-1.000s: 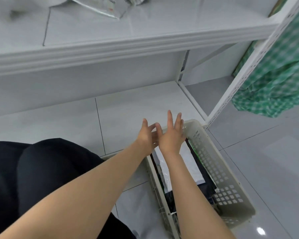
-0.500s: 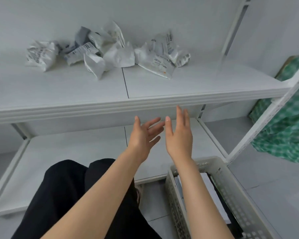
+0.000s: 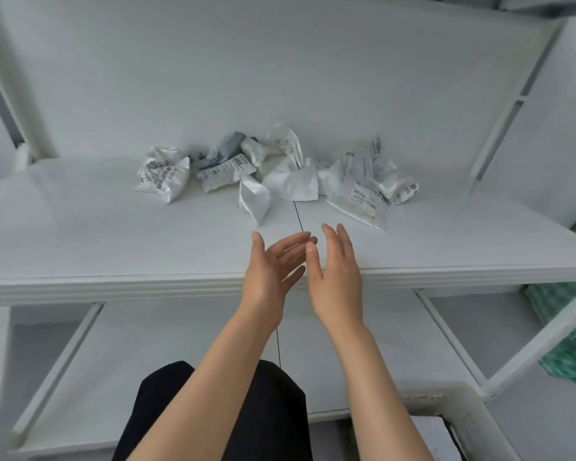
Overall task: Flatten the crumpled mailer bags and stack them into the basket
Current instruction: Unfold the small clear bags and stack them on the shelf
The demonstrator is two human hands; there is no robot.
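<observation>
Now left hand (image 3: 267,273), right hand (image 3: 338,277), nearer bags (image 3: 291,182)

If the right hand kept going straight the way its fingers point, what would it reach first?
Probably the big labelled mailer bag at the pile's right, near its edge beside the plain white bag. The shelf between it and the right hand looks free; depth is uncertain.

crinkled glossy mailer bags (image 3: 276,176), matt white shelf (image 3: 113,241)
</observation>
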